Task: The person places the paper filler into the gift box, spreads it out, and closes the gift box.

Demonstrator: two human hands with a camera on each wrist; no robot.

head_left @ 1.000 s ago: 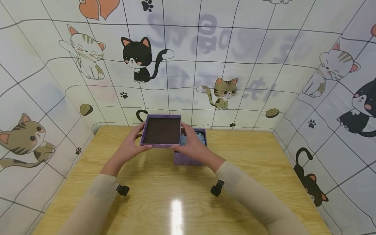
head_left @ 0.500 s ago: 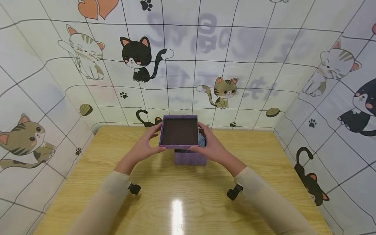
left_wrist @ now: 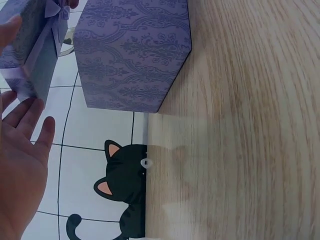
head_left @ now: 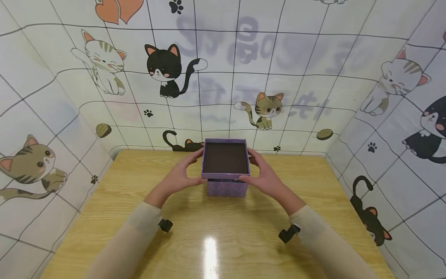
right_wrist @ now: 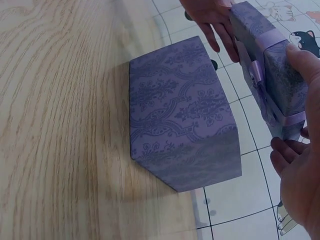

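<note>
A purple patterned box [head_left: 226, 188] stands on the table near the back, its opening mostly hidden from the head view. Above it is its square lid [head_left: 226, 158], dark inside facing up. In the right wrist view, a lilac ribbon and bow [right_wrist: 257, 75] show on the lid's outer face, turned toward the box. My left hand [head_left: 179, 177] grips the lid's left side, thumb at the near edge and fingers along the side. On the opposite side my right hand [head_left: 267, 178] holds it the same way. A gap separates lid and box in both wrist views.
The wooden table [head_left: 216, 224] meets a tiled-pattern cloth wall [head_left: 223, 85] with printed cats right behind the box. Similar printed cloth rises at the left and right sides. A light reflection lies on the table's front part.
Both hands have carried the lid to the right, from left of the box to over it. The blue shredded filling seen inside the box earlier is now covered from view.
</note>
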